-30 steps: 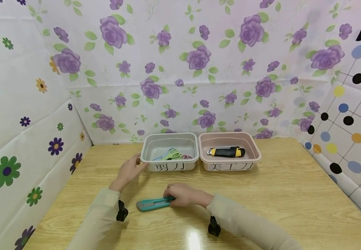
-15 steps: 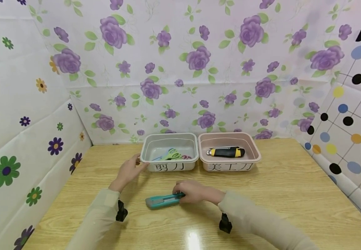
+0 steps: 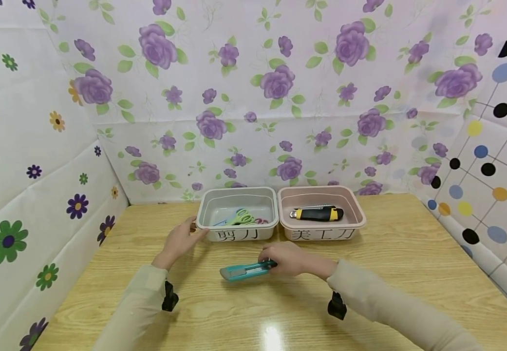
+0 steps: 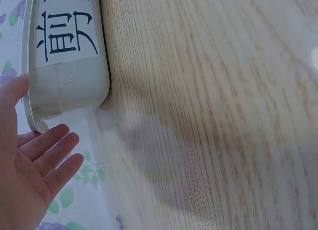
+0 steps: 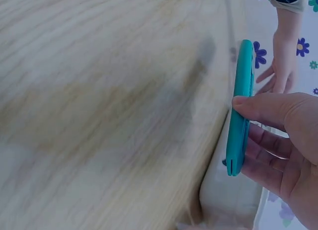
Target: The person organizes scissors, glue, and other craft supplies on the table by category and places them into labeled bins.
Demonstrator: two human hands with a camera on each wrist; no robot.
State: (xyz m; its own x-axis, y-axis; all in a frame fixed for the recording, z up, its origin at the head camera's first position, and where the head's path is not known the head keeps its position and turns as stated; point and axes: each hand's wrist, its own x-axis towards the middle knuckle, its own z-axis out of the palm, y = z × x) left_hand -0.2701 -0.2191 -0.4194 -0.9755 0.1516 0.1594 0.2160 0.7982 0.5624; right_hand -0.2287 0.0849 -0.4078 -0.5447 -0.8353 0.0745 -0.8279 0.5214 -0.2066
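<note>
My right hand [image 3: 286, 258] pinches a teal utility knife [image 3: 245, 271] by its dark end, thumb on one side and fingers on the other. Its grey tip points left in the head view. In the right wrist view the knife [image 5: 240, 111] appears edge-on over the table, its shadow lying apart from it. My left hand [image 3: 182, 241] touches the near left corner of a grey bin [image 3: 237, 190], which holds scissors [image 3: 242, 217]. The left wrist view has the thumb at the rim and the other fingers fairly straight beside the corner.
Right beside the grey bin stands a pink bin [image 3: 322, 190] with a black and yellow utility knife [image 3: 319, 213] in it. Labels with characters mark both bin fronts. The wooden table [image 3: 389, 263] ends at patterned cloth walls on the back and sides.
My right hand has carried the teal utility knife to the right and toward the bins. My left hand stays at the grey bin's corner.
</note>
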